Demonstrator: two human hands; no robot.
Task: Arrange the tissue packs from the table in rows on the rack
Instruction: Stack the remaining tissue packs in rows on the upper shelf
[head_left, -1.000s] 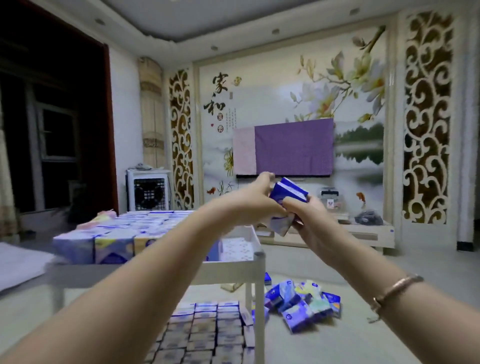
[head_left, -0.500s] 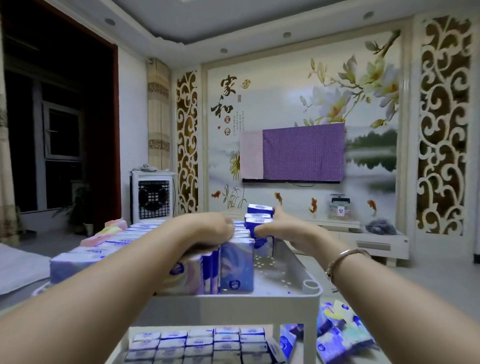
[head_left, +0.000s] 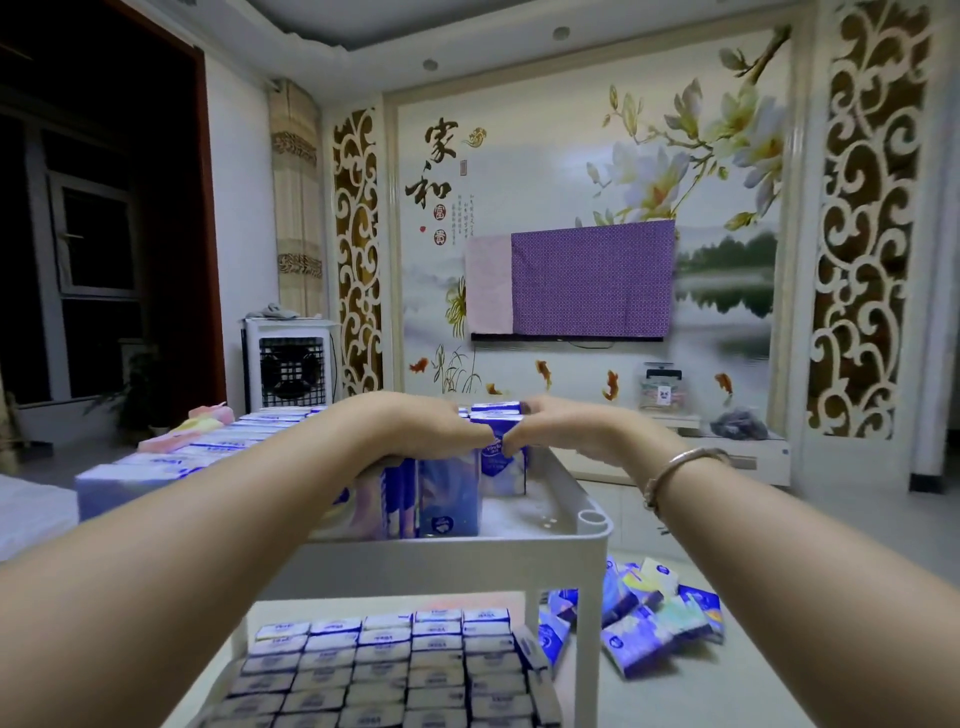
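A white rack (head_left: 550, 540) stands in front of me. Its top shelf holds rows of upright blue and white tissue packs (head_left: 447, 493). My left hand (head_left: 410, 431) rests palm down on the tops of the packs at the near end of a row. My right hand (head_left: 566, 431) pinches a blue pack (head_left: 496, 460) standing on the shelf's right side, its fingers curled over the top. The lower shelf is filled with packs in rows (head_left: 395, 670). A loose pile of packs (head_left: 654, 613) lies on the floor to the right of the rack.
More packs, some pink and yellow (head_left: 197, 431), stretch along the shelf's left side. A bare strip of shelf lies right of the packs. A low TV cabinet (head_left: 727, 452) and a covered TV (head_left: 571, 283) stand behind. A white fan heater (head_left: 288, 364) is at the back left.
Both hands came down from chest height with a blue pack to the top shelf. The pack now stands in the right row, and my left hand presses on the neighbouring packs.
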